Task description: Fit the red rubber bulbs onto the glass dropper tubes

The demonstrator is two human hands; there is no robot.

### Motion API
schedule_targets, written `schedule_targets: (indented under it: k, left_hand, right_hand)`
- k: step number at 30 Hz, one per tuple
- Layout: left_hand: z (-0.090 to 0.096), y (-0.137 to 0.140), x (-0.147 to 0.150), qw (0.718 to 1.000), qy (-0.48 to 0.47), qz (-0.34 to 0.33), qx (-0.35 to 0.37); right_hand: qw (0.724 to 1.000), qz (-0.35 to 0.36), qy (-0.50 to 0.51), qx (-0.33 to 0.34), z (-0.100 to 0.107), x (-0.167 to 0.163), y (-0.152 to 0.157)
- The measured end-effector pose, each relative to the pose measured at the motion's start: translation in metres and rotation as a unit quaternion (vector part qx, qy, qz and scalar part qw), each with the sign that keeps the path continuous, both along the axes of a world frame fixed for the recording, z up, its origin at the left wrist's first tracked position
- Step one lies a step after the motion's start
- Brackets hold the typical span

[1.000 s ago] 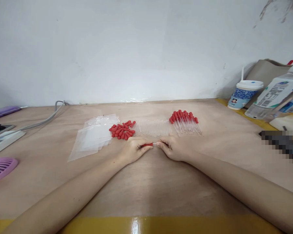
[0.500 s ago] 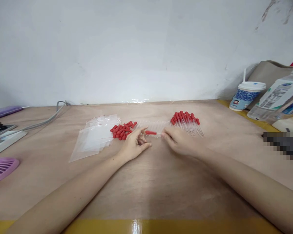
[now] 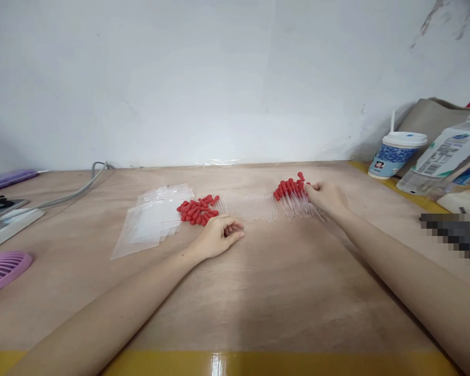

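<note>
My right hand [image 3: 326, 197] is closed on a dropper [image 3: 301, 176], whose red bulb sticks up past the fingertips. It is over the right end of a row of glass droppers with red rubber bulbs [image 3: 284, 188], hiding part of that row. My left hand [image 3: 221, 235] lies on the table, fingers loosely curled and thumb apart, with nothing in it. Just beyond it is a heap of loose red rubber bulbs [image 3: 196, 210]. Clear glass tubes [image 3: 248, 207] lie side by side between the heap and the droppers.
Clear plastic bags [image 3: 152, 219] lie fanned out left of the bulbs. At the far left are a grey cable [image 3: 68, 198] and a pink slatted object [image 3: 3, 271]. A lidded paper cup [image 3: 395, 154] and a plastic bottle [image 3: 438, 156] stand at the right, near the wall.
My right hand has moved right from the glass tubes to the row of droppers, carrying a dropper. The red bulb has left my left hand's fingertips, and that hand has lowered slightly.
</note>
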State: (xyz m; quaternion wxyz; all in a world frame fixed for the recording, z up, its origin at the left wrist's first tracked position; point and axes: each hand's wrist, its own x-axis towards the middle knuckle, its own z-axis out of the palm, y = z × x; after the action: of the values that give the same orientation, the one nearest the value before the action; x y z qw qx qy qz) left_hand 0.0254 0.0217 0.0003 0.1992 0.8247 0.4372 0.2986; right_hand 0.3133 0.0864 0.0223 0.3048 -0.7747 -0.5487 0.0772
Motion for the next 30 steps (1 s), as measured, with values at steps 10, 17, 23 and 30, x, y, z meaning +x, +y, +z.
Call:
schedule_targets:
  k: [10,17,23,30]
  left_hand:
    - [0.001,0.000,0.000,1.000,-0.008,-0.003,0.003]
    - [-0.001,0.001,-0.001,1.000,-0.006,-0.010,0.000]
    - [-0.002,-0.001,0.000,0.999,0.022,0.001,0.028]
    - [0.006,0.002,-0.016,0.916,0.204,0.193,0.285]
  right_hand:
    - [0.997,0.006,-0.075,-0.022,-0.009,-0.003,0.001]
    - [0.990,0.088,-0.103,0.032,-0.010,-0.030,-0.012]
    - [0.970,0.178,-0.162,-0.022,0.002,-0.059,-0.021]
    - [0.970,0.132,-0.187,-0.084,0.006,-0.070,0.000]
